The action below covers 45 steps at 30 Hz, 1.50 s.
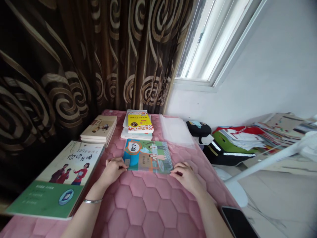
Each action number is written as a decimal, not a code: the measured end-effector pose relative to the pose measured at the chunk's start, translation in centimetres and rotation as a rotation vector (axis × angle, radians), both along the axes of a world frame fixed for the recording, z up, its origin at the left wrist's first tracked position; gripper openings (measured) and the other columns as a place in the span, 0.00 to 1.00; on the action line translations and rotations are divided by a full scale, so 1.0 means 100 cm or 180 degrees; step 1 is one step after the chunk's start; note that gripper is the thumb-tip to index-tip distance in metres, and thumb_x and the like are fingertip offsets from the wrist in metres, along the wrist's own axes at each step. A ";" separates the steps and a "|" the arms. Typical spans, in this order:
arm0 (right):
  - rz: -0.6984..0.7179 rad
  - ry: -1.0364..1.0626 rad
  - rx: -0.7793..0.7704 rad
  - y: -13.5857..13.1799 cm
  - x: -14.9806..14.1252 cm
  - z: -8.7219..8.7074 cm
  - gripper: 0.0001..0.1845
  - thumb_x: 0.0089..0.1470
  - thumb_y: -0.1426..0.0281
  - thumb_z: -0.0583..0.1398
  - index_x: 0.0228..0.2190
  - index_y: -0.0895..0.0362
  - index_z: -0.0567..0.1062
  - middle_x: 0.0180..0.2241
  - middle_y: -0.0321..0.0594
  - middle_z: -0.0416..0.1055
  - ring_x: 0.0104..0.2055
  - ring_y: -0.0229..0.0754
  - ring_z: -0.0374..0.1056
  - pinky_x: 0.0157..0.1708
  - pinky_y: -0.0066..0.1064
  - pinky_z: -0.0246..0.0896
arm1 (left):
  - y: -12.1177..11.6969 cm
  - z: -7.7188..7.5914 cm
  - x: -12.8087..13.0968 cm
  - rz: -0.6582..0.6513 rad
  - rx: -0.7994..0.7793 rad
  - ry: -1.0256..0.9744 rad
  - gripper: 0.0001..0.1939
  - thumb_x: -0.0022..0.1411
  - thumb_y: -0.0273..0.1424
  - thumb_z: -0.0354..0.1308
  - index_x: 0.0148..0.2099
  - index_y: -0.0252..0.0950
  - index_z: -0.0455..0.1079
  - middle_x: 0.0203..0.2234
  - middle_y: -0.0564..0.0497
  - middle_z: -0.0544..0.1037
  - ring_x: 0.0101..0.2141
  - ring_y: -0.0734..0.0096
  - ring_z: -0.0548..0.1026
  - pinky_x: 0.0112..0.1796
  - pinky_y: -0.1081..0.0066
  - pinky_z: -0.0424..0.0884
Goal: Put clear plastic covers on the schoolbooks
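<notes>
A mathematics textbook (151, 158) with a blue and green illustrated cover lies face up on the pink quilted surface (145, 205), turned sideways to me. Its near edge looks glossy, as if under a clear plastic cover. My left hand (114, 168) pinches the near left corner between thumb and fingers, and a silver bracelet circles that wrist. At the near right corner, my right hand (185, 177) pinches the edge the same way. Just beyond the textbook lies a stack topped by a yellow and white book (140, 122).
Left of my arm lies a large green and white book (59, 178), with a stack of tan books (99, 127) behind it. Clear plastic sheets (177, 130) lie at the back right. A phone (239, 223) rests near the right edge; a white fan-like stand (236, 190) stands beyond.
</notes>
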State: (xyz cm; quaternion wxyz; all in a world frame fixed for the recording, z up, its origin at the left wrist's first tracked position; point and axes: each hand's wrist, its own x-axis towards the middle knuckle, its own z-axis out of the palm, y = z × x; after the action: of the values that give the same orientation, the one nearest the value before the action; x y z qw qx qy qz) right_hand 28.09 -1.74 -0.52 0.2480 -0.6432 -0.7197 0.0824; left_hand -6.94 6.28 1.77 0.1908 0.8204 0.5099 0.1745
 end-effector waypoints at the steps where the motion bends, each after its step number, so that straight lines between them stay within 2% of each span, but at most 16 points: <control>1: -0.0009 0.0010 -0.0025 0.000 0.001 0.001 0.08 0.54 0.65 0.61 0.26 0.50 0.79 0.33 0.37 0.75 0.42 0.46 0.65 0.44 0.38 0.54 | 0.000 0.001 -0.001 -0.0009 -0.0013 -0.0005 0.07 0.56 0.27 0.60 0.33 0.43 0.79 0.34 0.53 0.78 0.41 0.65 0.74 0.45 0.63 0.59; 6: -0.0027 -0.0001 -0.0041 0.000 0.000 0.000 0.07 0.53 0.67 0.62 0.25 0.51 0.78 0.33 0.38 0.75 0.42 0.47 0.64 0.44 0.38 0.54 | -0.004 0.004 0.000 0.0005 0.0120 0.0131 0.08 0.57 0.29 0.59 0.36 0.44 0.79 0.35 0.52 0.77 0.42 0.64 0.74 0.45 0.64 0.59; 10: -0.0002 -0.0099 0.0000 -0.001 -0.009 0.000 0.02 0.52 0.68 0.63 0.29 0.51 0.78 0.36 0.38 0.74 0.44 0.48 0.63 0.43 0.38 0.54 | -0.010 0.001 0.011 0.0046 0.0374 0.0230 0.10 0.56 0.30 0.61 0.42 0.45 0.78 0.42 0.50 0.76 0.47 0.60 0.71 0.46 0.61 0.59; 13: 0.0042 -0.0242 0.0066 0.001 -0.028 0.002 0.03 0.53 0.66 0.63 0.32 0.49 0.78 0.39 0.39 0.73 0.45 0.49 0.63 0.42 0.39 0.53 | -0.016 -0.003 0.029 -0.0070 0.0513 0.0259 0.10 0.57 0.30 0.60 0.43 0.43 0.77 0.41 0.49 0.75 0.46 0.60 0.71 0.46 0.60 0.59; 19: 0.0257 -0.0364 0.0237 0.014 -0.087 0.005 0.03 0.54 0.66 0.63 0.32 0.51 0.76 0.39 0.39 0.72 0.46 0.47 0.63 0.42 0.37 0.52 | -0.027 -0.004 0.068 -0.0412 0.0804 0.0448 0.05 0.61 0.28 0.58 0.38 0.40 0.76 0.37 0.49 0.74 0.43 0.61 0.70 0.45 0.59 0.59; 22: 0.0229 -0.0459 0.0286 0.020 -0.107 0.002 0.03 0.55 0.66 0.63 0.31 0.52 0.75 0.39 0.39 0.72 0.46 0.47 0.64 0.41 0.36 0.52 | -0.028 -0.007 0.074 -0.0401 0.0918 0.0523 0.05 0.62 0.28 0.57 0.36 0.39 0.75 0.36 0.49 0.74 0.42 0.61 0.70 0.43 0.60 0.59; 26: 0.0184 -0.0496 0.0364 0.023 -0.116 -0.004 0.03 0.56 0.68 0.63 0.31 0.53 0.75 0.41 0.40 0.72 0.46 0.46 0.64 0.41 0.37 0.51 | -0.026 -0.011 0.073 -0.0399 0.1008 0.0540 0.06 0.63 0.28 0.57 0.35 0.38 0.75 0.35 0.50 0.75 0.42 0.61 0.70 0.42 0.60 0.58; 32: 0.0158 -0.0407 0.0207 0.018 -0.097 -0.001 0.02 0.57 0.67 0.62 0.32 0.50 0.76 0.39 0.38 0.74 0.45 0.46 0.65 0.40 0.36 0.52 | -0.020 -0.009 0.055 -0.0476 0.0843 0.0362 0.06 0.62 0.28 0.58 0.38 0.42 0.77 0.36 0.52 0.76 0.43 0.62 0.71 0.44 0.60 0.57; 37: 0.0201 -0.0144 -0.0076 0.015 -0.055 0.002 0.04 0.56 0.67 0.61 0.34 0.48 0.78 0.40 0.38 0.74 0.47 0.47 0.63 0.47 0.40 0.54 | -0.005 -0.004 0.016 -0.0404 0.0391 0.0134 0.07 0.61 0.28 0.59 0.39 0.43 0.78 0.39 0.50 0.77 0.44 0.63 0.73 0.45 0.61 0.59; 40: 0.0216 0.0030 -0.0278 0.016 -0.028 0.001 0.07 0.54 0.68 0.62 0.35 0.48 0.80 0.40 0.38 0.73 0.46 0.47 0.64 0.48 0.40 0.57 | 0.004 -0.002 -0.004 -0.0314 0.0159 -0.0089 0.07 0.58 0.28 0.61 0.37 0.43 0.78 0.38 0.51 0.78 0.43 0.65 0.74 0.44 0.65 0.62; 45: 0.0356 0.0433 -0.0386 0.015 -0.002 -0.002 0.10 0.52 0.70 0.62 0.37 0.49 0.81 0.40 0.38 0.72 0.45 0.44 0.66 0.47 0.35 0.61 | 0.009 0.000 -0.015 -0.0444 0.0008 -0.0402 0.09 0.55 0.25 0.63 0.37 0.42 0.79 0.34 0.53 0.77 0.38 0.70 0.76 0.41 0.72 0.67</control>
State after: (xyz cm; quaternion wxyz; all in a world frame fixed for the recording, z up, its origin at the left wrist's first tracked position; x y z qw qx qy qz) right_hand 27.86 -0.24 -0.74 0.2518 -0.6088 -0.7297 0.1830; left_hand -8.41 7.18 1.75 0.2332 0.8416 0.4382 0.2129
